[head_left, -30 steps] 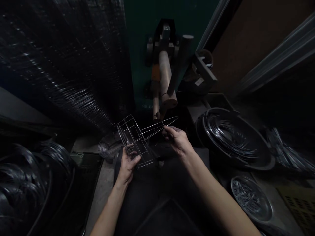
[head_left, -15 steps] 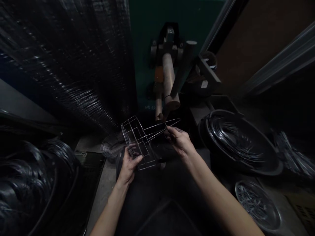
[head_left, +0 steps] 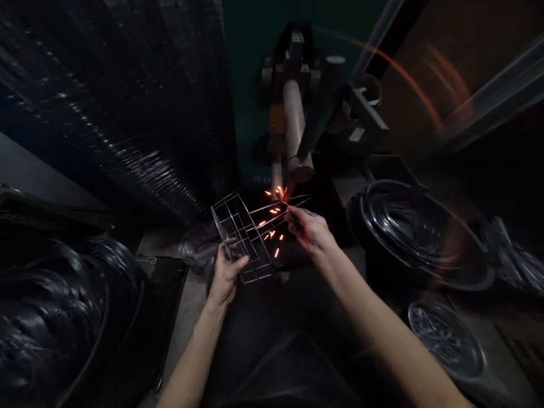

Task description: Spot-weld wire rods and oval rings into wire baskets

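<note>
My left hand is closed on the lower left side of a wire basket frame, thumb on the near side. Long thin wires run from the frame to the right, under the tip of a spot welder. My right hand is pinched at the wires' far part, right beside the welder tip. It seems to hold a short wire piece at the joint, though the fingertips hide most of it. Orange sparks fly from the contact point between my hands.
At the right stand a black tub of coiled wire rings and a round metal bowl of small wire pieces. Wire rings fill a container at the left. Stacked wirework rises at the back left.
Sparks have burst out at the welder tip, with orange streaks at the right. The welder tip now meets the wires. Both hands keep their grips, and the view has shifted slightly.
</note>
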`<state>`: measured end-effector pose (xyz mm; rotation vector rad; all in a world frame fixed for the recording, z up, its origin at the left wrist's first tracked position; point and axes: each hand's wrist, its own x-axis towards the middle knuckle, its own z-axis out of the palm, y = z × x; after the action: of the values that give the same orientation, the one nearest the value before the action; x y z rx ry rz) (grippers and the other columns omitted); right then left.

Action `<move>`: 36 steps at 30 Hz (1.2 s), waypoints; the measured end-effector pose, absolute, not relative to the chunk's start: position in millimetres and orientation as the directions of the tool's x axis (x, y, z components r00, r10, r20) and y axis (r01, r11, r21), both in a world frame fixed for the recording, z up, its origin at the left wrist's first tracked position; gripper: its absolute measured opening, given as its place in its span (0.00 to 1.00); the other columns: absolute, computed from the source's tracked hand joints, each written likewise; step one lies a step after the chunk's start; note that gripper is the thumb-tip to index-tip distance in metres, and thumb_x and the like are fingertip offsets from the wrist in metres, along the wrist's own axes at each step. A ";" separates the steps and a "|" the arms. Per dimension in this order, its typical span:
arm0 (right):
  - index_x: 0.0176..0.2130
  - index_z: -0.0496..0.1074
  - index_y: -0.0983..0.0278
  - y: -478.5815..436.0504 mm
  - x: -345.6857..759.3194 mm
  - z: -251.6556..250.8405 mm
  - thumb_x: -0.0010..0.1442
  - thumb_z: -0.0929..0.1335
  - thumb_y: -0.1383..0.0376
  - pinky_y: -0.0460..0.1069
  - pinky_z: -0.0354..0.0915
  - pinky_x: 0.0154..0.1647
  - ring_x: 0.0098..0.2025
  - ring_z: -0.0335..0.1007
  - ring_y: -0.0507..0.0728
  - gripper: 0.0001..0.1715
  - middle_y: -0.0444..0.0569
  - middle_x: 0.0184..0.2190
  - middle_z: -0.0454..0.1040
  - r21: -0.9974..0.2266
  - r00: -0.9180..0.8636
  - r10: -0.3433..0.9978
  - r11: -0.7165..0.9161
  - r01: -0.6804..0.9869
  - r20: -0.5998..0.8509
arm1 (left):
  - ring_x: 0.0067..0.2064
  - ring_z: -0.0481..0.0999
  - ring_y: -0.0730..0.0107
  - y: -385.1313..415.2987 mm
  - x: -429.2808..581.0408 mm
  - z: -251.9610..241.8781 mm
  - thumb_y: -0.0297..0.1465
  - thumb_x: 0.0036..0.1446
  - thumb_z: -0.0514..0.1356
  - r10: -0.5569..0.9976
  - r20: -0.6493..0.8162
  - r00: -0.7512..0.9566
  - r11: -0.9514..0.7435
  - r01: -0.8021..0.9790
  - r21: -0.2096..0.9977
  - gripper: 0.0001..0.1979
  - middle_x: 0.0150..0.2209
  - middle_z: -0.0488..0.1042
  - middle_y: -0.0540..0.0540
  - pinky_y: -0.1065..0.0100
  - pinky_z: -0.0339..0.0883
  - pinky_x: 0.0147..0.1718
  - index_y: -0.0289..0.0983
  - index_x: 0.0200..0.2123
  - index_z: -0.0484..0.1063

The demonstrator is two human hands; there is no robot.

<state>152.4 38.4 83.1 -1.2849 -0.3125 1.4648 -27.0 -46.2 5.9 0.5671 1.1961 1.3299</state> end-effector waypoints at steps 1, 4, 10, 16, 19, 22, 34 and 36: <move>0.24 0.72 0.68 37.5 152.8 82.7 0.55 0.70 0.75 0.37 0.64 0.19 0.22 0.70 0.46 0.09 0.44 0.20 0.73 -0.758 0.188 0.833 -0.350 -0.550 -0.521 | 0.34 0.67 0.79 -46.6 -26.6 6.8 0.32 0.36 0.72 0.926 -0.333 -0.179 0.229 -0.436 0.870 0.30 0.44 0.65 0.50 0.77 0.64 0.32 0.43 0.45 0.67; 0.26 0.72 0.68 32.1 155.9 81.0 0.56 0.71 0.73 0.38 0.65 0.19 0.22 0.71 0.47 0.07 0.44 0.22 0.74 -0.743 0.163 0.841 -0.345 -0.573 -0.516 | 0.35 0.69 0.79 -47.8 -24.9 9.3 0.32 0.36 0.72 0.918 -0.351 -0.185 0.238 -0.451 0.860 0.30 0.43 0.65 0.51 0.77 0.64 0.31 0.44 0.45 0.67; 0.27 0.73 0.69 19.5 166.8 80.7 0.57 0.71 0.71 0.37 0.66 0.19 0.22 0.72 0.47 0.07 0.44 0.23 0.75 -0.741 0.211 0.813 -0.344 -0.577 -0.542 | 0.37 0.71 0.75 -48.5 -25.1 11.2 0.34 0.38 0.72 0.920 -0.364 -0.147 0.260 -0.465 0.846 0.30 0.43 0.67 0.50 0.76 0.66 0.31 0.43 0.47 0.66; 0.28 0.74 0.68 12.3 177.7 80.9 0.55 0.72 0.73 0.37 0.66 0.18 0.23 0.73 0.47 0.05 0.44 0.22 0.75 -0.735 0.234 0.799 -0.339 -0.588 -0.555 | 0.33 0.70 0.78 -42.1 -27.4 16.8 0.34 0.38 0.72 0.902 -0.413 -0.127 0.291 -0.528 0.798 0.30 0.38 0.66 0.52 0.77 0.65 0.27 0.44 0.46 0.65; 0.27 0.74 0.68 8.7 184.8 78.4 0.54 0.72 0.74 0.37 0.65 0.17 0.22 0.72 0.47 0.05 0.44 0.22 0.75 -0.745 0.262 0.788 -0.336 -0.577 -0.558 | 0.33 0.70 0.77 -37.8 -28.0 18.8 0.34 0.37 0.72 0.905 -0.400 -0.144 0.276 -0.516 0.811 0.31 0.39 0.65 0.52 0.77 0.65 0.26 0.44 0.46 0.65; 0.28 0.75 0.68 5.1 192.8 74.0 0.52 0.73 0.74 0.36 0.66 0.18 0.22 0.72 0.47 0.05 0.44 0.22 0.75 -0.754 0.281 0.782 -0.331 -0.568 -0.556 | 0.34 0.70 0.77 -36.7 -29.0 19.5 0.35 0.37 0.72 0.903 -0.400 -0.158 0.277 -0.497 0.822 0.32 0.40 0.64 0.52 0.77 0.66 0.26 0.45 0.46 0.65; 0.26 0.74 0.68 -12.1 215.2 53.3 0.53 0.72 0.75 0.37 0.65 0.18 0.22 0.72 0.46 0.06 0.43 0.21 0.75 -0.696 0.313 0.705 -0.352 -0.626 -0.637 | 0.35 0.71 0.77 -40.2 -27.5 22.2 0.35 0.38 0.72 0.908 -0.393 -0.148 0.295 -0.441 0.848 0.31 0.42 0.65 0.51 0.77 0.66 0.26 0.45 0.47 0.65; 0.27 0.75 0.68 -13.4 216.2 53.7 0.54 0.72 0.75 0.37 0.66 0.18 0.22 0.72 0.46 0.05 0.44 0.21 0.75 -0.692 0.307 0.705 -0.353 -0.630 -0.639 | 0.34 0.70 0.77 -39.2 -28.6 22.5 0.35 0.38 0.72 0.908 -0.392 -0.147 0.296 -0.436 0.850 0.31 0.42 0.65 0.51 0.78 0.65 0.25 0.45 0.47 0.65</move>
<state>216.2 -13.4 53.7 -1.3512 -0.0768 1.3813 -28.6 -39.2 22.5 0.5218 1.2047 1.2653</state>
